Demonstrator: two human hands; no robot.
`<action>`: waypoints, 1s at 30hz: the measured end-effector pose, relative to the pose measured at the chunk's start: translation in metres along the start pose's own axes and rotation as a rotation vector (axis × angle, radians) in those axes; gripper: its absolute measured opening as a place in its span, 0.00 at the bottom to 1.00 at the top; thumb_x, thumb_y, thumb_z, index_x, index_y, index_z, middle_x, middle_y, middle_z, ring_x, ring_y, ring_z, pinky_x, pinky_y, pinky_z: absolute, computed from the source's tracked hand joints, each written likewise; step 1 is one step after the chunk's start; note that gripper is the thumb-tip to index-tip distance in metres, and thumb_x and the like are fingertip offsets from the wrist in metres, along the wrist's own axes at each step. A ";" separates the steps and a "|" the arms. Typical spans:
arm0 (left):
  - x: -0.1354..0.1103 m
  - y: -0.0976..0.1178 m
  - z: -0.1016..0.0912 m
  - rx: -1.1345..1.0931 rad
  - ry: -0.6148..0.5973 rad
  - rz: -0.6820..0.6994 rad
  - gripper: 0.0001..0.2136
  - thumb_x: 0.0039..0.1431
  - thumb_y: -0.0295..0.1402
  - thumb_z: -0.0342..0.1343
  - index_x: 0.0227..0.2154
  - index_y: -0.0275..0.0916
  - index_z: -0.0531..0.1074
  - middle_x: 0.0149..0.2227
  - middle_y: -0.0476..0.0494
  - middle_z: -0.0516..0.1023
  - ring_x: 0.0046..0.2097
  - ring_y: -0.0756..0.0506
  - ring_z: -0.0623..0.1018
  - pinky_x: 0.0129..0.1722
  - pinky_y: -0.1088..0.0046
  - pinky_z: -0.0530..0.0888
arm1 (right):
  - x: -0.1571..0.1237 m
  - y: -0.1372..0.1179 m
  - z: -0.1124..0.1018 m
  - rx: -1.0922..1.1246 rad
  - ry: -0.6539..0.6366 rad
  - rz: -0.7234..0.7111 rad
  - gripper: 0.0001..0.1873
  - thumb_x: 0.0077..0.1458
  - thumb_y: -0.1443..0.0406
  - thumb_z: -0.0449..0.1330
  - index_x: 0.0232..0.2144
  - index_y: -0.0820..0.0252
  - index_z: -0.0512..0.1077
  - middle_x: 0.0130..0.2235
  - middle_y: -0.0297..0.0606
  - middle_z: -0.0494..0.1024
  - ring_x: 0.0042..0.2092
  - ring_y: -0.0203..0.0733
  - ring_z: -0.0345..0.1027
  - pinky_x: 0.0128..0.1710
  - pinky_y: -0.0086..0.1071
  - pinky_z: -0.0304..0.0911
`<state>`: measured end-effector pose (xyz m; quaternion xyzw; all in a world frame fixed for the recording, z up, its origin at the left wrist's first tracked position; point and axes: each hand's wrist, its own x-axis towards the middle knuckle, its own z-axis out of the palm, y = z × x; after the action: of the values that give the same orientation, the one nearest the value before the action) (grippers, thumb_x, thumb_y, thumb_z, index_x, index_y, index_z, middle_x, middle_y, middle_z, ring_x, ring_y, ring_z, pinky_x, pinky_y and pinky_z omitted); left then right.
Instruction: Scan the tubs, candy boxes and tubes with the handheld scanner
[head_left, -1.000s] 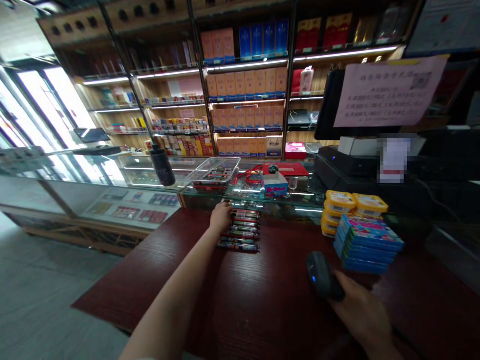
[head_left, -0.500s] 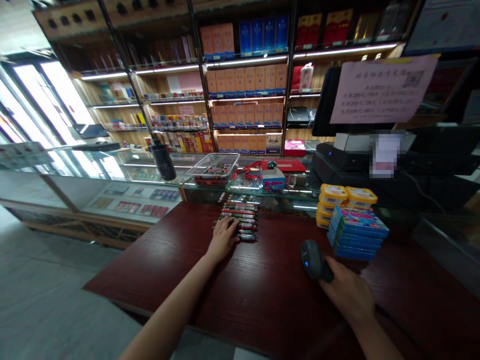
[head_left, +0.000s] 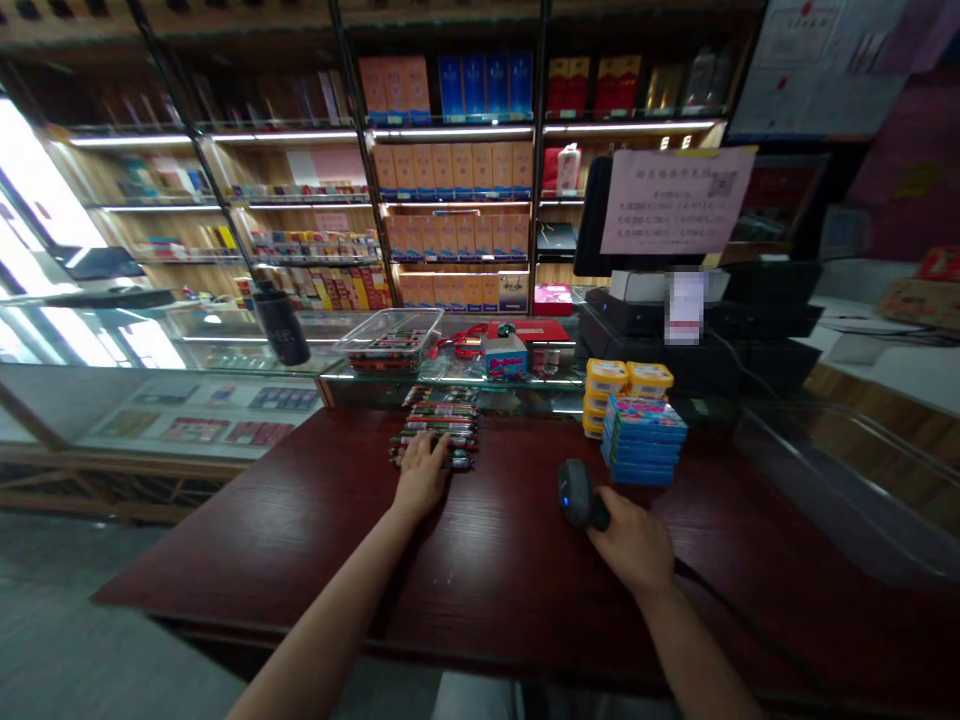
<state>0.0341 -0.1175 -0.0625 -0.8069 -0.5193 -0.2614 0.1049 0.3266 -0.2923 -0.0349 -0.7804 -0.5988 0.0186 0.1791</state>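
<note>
On the dark red table, my left hand (head_left: 421,476) lies with its fingers stretched over the near end of a row of pens (head_left: 450,412). The pens are slim and patterned, laid side by side, and those under my fingers are partly hidden. Wrapped around the handle of a black barcode scanner (head_left: 576,494) is my right hand (head_left: 636,540). A small blue light shows on the scanner's head, which points left, and a cable runs from it under my right forearm. Just beyond my right hand stands a stack of blue boxes (head_left: 643,445).
Yellow-lidded tubs (head_left: 606,376) stand behind the blue boxes. On the glass counter are a clear plastic box (head_left: 390,335) holding more pens, a small blue-and-pink box (head_left: 506,358) and a black bottle (head_left: 280,325). A monitor (head_left: 592,220) and a clear bin (head_left: 825,480) stand at right.
My view has turned to the right, so the scene has shifted left. My left hand stays on the pens, and my right hand still holds the scanner.
</note>
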 end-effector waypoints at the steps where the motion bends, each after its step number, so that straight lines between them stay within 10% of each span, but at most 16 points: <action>1: 0.001 0.005 0.000 -0.007 0.001 0.013 0.27 0.51 0.26 0.53 0.57 0.39 0.62 0.57 0.34 0.62 0.62 0.35 0.58 0.61 0.53 0.57 | -0.001 0.001 -0.003 0.002 0.001 0.004 0.14 0.54 0.60 0.52 0.43 0.52 0.68 0.41 0.35 0.79 0.41 0.43 0.73 0.34 0.32 0.57; 16: 0.026 0.091 0.011 -0.232 0.001 0.225 0.28 0.51 0.26 0.53 0.58 0.39 0.60 0.57 0.36 0.61 0.62 0.36 0.57 0.61 0.52 0.58 | -0.008 0.034 -0.009 -0.041 -0.022 0.072 0.13 0.55 0.63 0.52 0.44 0.52 0.69 0.40 0.36 0.78 0.42 0.43 0.72 0.36 0.33 0.58; 30: 0.156 0.221 0.023 -0.741 0.047 0.193 0.22 0.54 0.25 0.54 0.53 0.39 0.66 0.44 0.38 0.72 0.46 0.43 0.73 0.49 0.61 0.70 | -0.004 0.044 0.008 -0.058 0.003 0.061 0.15 0.53 0.64 0.54 0.44 0.53 0.69 0.40 0.35 0.77 0.41 0.42 0.71 0.38 0.32 0.59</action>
<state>0.2896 -0.0820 0.0238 -0.8289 -0.3086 -0.4390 -0.1580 0.3640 -0.3032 -0.0565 -0.8032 -0.5747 0.0054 0.1567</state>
